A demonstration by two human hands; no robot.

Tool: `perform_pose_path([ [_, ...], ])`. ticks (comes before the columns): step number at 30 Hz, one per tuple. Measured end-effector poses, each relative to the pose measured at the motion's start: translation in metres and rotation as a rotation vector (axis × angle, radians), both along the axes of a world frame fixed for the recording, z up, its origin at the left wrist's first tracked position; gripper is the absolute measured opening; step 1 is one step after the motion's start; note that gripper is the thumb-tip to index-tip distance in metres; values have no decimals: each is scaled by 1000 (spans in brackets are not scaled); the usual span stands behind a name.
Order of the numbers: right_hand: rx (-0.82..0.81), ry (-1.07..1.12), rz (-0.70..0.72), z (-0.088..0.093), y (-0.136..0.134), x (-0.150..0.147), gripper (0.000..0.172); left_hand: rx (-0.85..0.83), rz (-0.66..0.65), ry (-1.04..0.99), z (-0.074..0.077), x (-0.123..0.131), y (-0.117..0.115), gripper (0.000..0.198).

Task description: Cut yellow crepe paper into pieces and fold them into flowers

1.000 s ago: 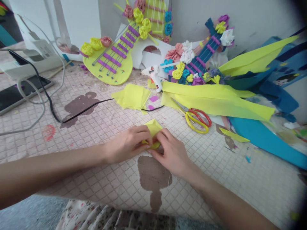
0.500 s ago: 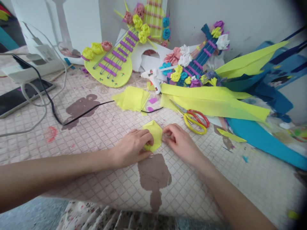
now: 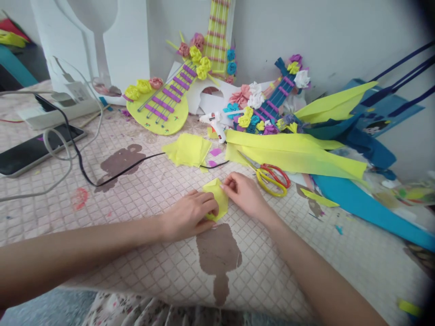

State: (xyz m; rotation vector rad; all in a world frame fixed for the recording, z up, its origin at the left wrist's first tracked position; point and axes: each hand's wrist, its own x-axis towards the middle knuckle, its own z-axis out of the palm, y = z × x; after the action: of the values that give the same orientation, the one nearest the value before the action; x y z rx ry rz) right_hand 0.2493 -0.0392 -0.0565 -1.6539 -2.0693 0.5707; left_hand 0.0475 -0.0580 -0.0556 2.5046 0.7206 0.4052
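Observation:
A small piece of yellow crepe paper [image 3: 220, 203] with folded corners lies on the patterned tablecloth in front of me. My left hand [image 3: 193, 210] is closed on its left side, fingers curled over the paper. At the paper's upper right edge, my right hand [image 3: 243, 192] pinches with thumb and forefinger at the corner. Beyond both hands rests a stack of yellow paper squares [image 3: 188, 149]. Scissors [image 3: 272, 179] with one red and one yellow handle lie to the right of my right hand.
A white glue gun [image 3: 215, 124] lies behind the stack, near long yellow paper strips [image 3: 288, 151]. Decorated paper guitars [image 3: 166, 106] lean at the back. On the left are a phone [image 3: 41, 147], a power strip [image 3: 54, 111] and cables. Blue paper [image 3: 367, 208] stretches along the right.
My right hand has moved left and up onto the paper's upper right edge. My left hand stays on the paper. The view has tilted up slightly.

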Motion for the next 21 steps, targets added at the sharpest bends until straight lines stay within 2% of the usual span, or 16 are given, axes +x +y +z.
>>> perform_pose_path([
  [4, -9, -4, -45, -1, -2, -3, 14, -62, -2, -92, 1, -3, 2, 10],
  [8, -99, 58, -49, 3, -3, -3, 13, -109, 282, -231, 0, -9, 17, 11],
  [11, -126, 98, -49, 5, -4, -3, 13, -77, 405, -174, -1, -9, 33, 17],
  [16, -115, 157, -29, 1, -7, -1, 9, -41, 438, -7, 1, 1, 47, 21],
  [21, -123, 206, 5, -1, -11, 1, 11, -165, 384, -86, 3, 6, 50, 12],
])
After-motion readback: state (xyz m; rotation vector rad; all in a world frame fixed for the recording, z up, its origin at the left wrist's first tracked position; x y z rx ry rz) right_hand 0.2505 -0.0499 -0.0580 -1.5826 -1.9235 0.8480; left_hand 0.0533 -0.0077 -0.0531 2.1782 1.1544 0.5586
